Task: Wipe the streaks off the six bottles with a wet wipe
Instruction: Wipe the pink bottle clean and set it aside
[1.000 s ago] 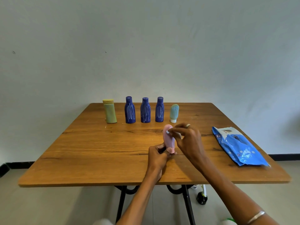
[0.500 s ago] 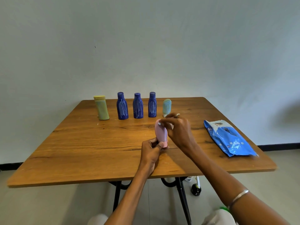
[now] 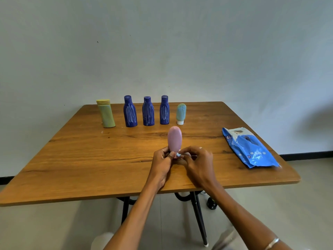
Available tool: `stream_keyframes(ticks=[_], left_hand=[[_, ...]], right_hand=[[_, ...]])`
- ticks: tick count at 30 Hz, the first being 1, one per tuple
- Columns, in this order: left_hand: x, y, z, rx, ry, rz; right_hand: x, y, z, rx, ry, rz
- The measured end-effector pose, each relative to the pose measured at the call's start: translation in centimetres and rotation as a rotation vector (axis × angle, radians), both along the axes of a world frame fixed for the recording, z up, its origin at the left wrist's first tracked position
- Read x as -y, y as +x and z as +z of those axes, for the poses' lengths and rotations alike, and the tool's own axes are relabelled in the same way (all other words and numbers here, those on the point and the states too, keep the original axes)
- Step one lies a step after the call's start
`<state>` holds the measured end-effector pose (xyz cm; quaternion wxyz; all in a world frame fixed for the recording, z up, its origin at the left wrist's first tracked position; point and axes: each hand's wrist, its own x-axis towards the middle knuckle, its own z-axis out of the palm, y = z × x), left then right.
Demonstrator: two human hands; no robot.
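The right hand (image 3: 197, 160) has come down from the crown of the pink bottle (image 3: 174, 138) to its base in the last second, so the wiping stroke has run the bottle's full height. Its fingers (image 3: 185, 152) now pinch the small wet wipe (image 3: 178, 155) against the cap end. The left hand (image 3: 162, 159) holds the bottle upright near the middle of the surface (image 3: 90, 159), fingers curled round the bottom. The pink body looks clean from here, so I judge this one nearly done. At twelve o'clock the other five wait in a row: the yellow-green bottle (image 3: 106, 113), three dark blue bottles (image 3: 148, 111) with plain white streaks, and the teal bottle (image 3: 181, 113). The blue wipe pack (image 3: 249, 148) lies at three o'clock.
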<state>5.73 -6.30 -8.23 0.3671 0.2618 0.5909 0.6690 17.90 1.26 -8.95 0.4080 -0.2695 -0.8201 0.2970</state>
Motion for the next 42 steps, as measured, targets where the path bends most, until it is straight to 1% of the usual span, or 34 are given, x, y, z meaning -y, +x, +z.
stream_keyframes(ticks=[3, 6, 9, 12, 17, 20, 23, 25, 28, 32, 36, 38, 42], left_hand=[[-0.2, 0.1, -0.1, 0.015, 0.018, -0.023], [-0.1, -0.1, -0.2, 0.052, 0.048, -0.028], [-0.1, -0.1, -0.3, 0.058, 0.076, -0.043], [-0.2, -0.2, -0.3, 0.052, 0.066, -0.036], [-0.2, -0.2, -0.3, 0.048, 0.051, -0.026], [-0.2, -0.4, -0.5, 0.050, 0.037, -0.026], [-0.3, -0.4, -0.6, 0.020, 0.022, -0.028], [-0.4, -0.3, -0.5, 0.027, 0.022, -0.027], [-0.4, -0.2, -0.3, 0.051, 0.035, -0.028], [-0.3, -0.2, -0.3, 0.001, 0.027, -0.021], [-0.2, -0.2, -0.5, -0.024, 0.024, -0.003], [-0.3, -0.1, -0.3, -0.002, 0.025, -0.002], [-0.4, -0.1, -0.2, 0.018, 0.025, 0.014]], right_hand=[[-0.4, -0.2, 0.5, -0.044, 0.045, -0.015], [-1.9, -1.7, 2.3, -0.149, 0.099, -0.060], [-3.2, -3.3, 4.2, -0.201, 0.121, -0.104], [-3.5, -4.1, 4.7, -0.203, 0.106, -0.080], [-2.4, -2.8, 2.5, -0.215, 0.066, -0.092], [-1.3, -1.5, 0.7, -0.115, 0.019, -0.054], [-0.7, -0.6, -0.2, -0.062, 0.051, -0.051], [-0.8, -0.6, 0.2, -0.074, 0.088, -0.056], [-2.1, -1.5, 1.7, -0.154, 0.134, -0.082], [-3.6, -3.3, 4.2, -0.255, 0.164, -0.125], [-2.8, -3.6, 3.4, -0.262, 0.176, -0.120], [-2.3, -3.0, 2.1, -0.260, 0.133, -0.120], [-1.1, -1.7, 0.3, -0.152, 0.042, -0.083]])
